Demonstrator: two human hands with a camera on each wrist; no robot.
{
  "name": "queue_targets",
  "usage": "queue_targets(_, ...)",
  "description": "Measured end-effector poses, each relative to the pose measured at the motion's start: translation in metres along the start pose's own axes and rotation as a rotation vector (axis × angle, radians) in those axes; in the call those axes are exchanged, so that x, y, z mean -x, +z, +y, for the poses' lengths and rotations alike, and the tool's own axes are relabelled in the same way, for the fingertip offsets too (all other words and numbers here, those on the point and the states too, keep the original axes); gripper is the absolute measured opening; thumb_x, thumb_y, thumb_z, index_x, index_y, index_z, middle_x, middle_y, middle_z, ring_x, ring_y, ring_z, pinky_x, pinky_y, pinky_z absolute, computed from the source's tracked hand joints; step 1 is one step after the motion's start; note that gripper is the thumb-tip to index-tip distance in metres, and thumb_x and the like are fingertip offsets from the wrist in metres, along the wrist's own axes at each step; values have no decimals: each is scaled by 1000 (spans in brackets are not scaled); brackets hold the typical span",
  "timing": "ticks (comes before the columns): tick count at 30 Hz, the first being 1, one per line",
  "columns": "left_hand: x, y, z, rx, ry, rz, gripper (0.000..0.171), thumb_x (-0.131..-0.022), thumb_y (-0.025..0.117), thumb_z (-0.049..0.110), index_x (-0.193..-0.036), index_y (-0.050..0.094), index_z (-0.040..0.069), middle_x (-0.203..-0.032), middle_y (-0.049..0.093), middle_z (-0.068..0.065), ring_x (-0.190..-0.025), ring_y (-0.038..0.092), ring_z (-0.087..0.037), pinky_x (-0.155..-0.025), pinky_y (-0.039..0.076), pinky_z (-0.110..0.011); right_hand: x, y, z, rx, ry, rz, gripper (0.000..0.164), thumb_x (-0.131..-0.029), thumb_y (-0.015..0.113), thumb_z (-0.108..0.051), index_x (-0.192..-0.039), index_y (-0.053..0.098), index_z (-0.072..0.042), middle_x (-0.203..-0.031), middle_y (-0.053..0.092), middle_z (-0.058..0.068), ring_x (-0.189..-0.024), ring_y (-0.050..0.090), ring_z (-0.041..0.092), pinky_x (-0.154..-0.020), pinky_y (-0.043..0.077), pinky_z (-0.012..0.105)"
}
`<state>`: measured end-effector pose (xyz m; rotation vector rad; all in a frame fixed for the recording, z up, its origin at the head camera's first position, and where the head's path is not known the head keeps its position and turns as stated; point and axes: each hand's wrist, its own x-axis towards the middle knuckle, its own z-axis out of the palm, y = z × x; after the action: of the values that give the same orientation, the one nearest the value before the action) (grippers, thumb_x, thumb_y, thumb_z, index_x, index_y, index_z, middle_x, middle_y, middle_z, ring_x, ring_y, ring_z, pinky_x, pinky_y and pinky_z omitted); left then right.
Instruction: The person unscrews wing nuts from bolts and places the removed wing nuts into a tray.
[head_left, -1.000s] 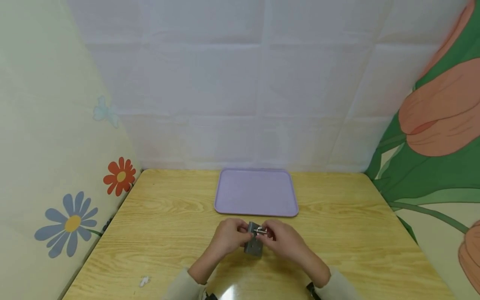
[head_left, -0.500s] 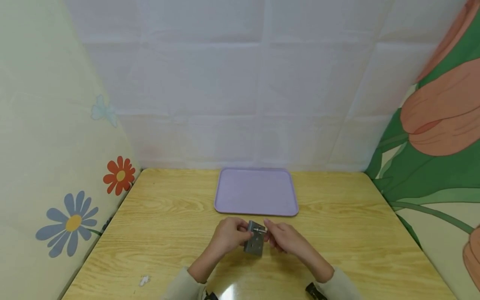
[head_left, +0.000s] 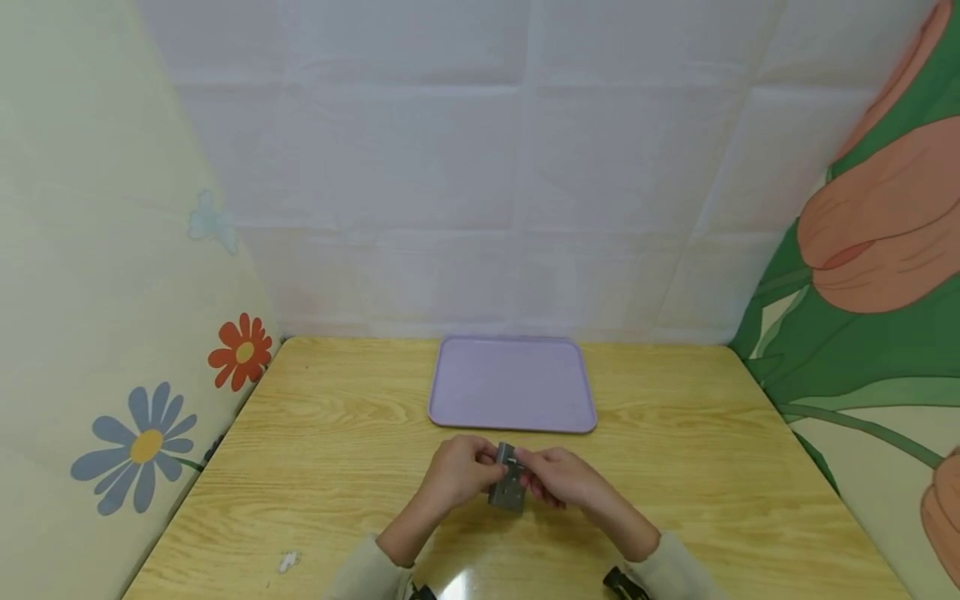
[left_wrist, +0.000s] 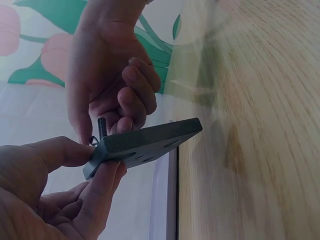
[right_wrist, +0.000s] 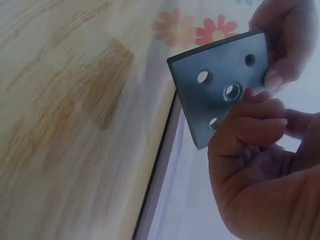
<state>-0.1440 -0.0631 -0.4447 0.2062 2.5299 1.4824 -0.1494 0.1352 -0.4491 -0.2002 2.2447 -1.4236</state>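
A grey metal plate (head_left: 508,495) with several round holes is held tilted above the table. My left hand (head_left: 454,472) pinches its far-left end between thumb and fingers. From the plate's face stands a dark threaded bolt (left_wrist: 102,127), seen in the left wrist view. Low on the bolt, close to the plate, a small wing nut (left_wrist: 93,141) partly shows. My right hand (head_left: 567,478) has its thumb and curled fingers at this nut. In the right wrist view the plate's holed face (right_wrist: 192,97) is plain, while my right fingers (right_wrist: 255,127) hide the bolt and nut.
Behind the hands a purple tray (head_left: 513,385) lies near the back edge of the wood-grain table (head_left: 352,417). A small white patch (head_left: 288,562) marks the table at the front left. White and flower-printed cloths surround the table on three sides.
My right hand drew back slightly to the bolt's outer end, then came in again over the nut, covering more of the bolt. My left hand and the plate stay nearly still.
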Motion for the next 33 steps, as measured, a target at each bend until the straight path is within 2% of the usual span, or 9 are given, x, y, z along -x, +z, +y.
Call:
queue_targets(5,1,-2,-2,-13,6,8,15,-83,78,11,-93,75,1,-77,71,-2,-64,67,-13,-56,57,-28,1,1,1,325,-235,99,42,-101,57,-48,-85,68,-11,-66,54,-5,-56,46,8,-50,37,25)
queue_targets(12,2,-3,-2,-3,16,16,19,-81,79,11,-94,74,-2,-77,71,-4,-63,67,-13,-56,57,-27,3,1,11,923,-626,361,26,-89,76,-38,-103,72,-16,-83,58,-6,-64,47,4,-51,39,18)
queue_targets(15,1,-3,-2,1,15,12,20,-81,79,11,-95,74,-2,-77,71,-3,-64,68,-14,-56,57,-26,3,-1,14,1005,-741,444,30,-85,80,-36,-104,71,-14,-85,60,-4,-64,50,5,-50,40,17)
queue_targets(18,1,-3,-2,0,4,7,19,-82,79,12,-95,74,-1,-78,70,-3,-64,68,-14,-56,57,-27,5,-3,12,884,-674,418,28,-89,76,-39,-104,71,-16,-86,61,-4,-67,53,6,-53,43,19)
queue_targets(20,1,-3,-2,6,1,8,20,-82,79,12,-95,74,-1,-78,71,-3,-65,68,-14,-56,57,-27,6,-3,8,701,-539,339,26,-97,66,-40,-99,71,-15,-83,62,-4,-68,54,7,-57,45,21)
queue_targets(24,1,-2,-1,10,-3,14,20,-81,79,11,-96,74,-2,-79,71,-4,-65,67,-14,-57,57,-27,9,-4,0,272,-195,168,54,-107,42,-48,-86,71,-7,-69,60,0,-56,48,9,-50,39,25)
queue_targets(26,1,-1,-1,9,-6,13,20,-81,78,11,-96,73,-2,-78,70,-3,-64,67,-14,-57,57,-28,9,-4,-1,135,-85,103,65,-107,37,-52,-84,71,-1,-65,61,3,-51,47,11,-46,36,25)
queue_targets(29,0,0,-2,5,-6,6,18,-81,78,10,-95,73,-1,-78,70,-2,-64,67,-14,-57,57,-28,7,-3,-1,40,-1,45,67,-105,40,-56,-84,71,1,-61,58,0,-49,43,10,-46,32,23)
queue_targets(33,0,1,-2,0,5,-1,16,-82,77,9,-95,73,0,-77,69,-2,-64,67,-14,-57,57,-28,5,-2,1,22,13,28,63,-104,44,-55,-83,71,-2,-60,56,-2,-49,42,9,-47,31,23)
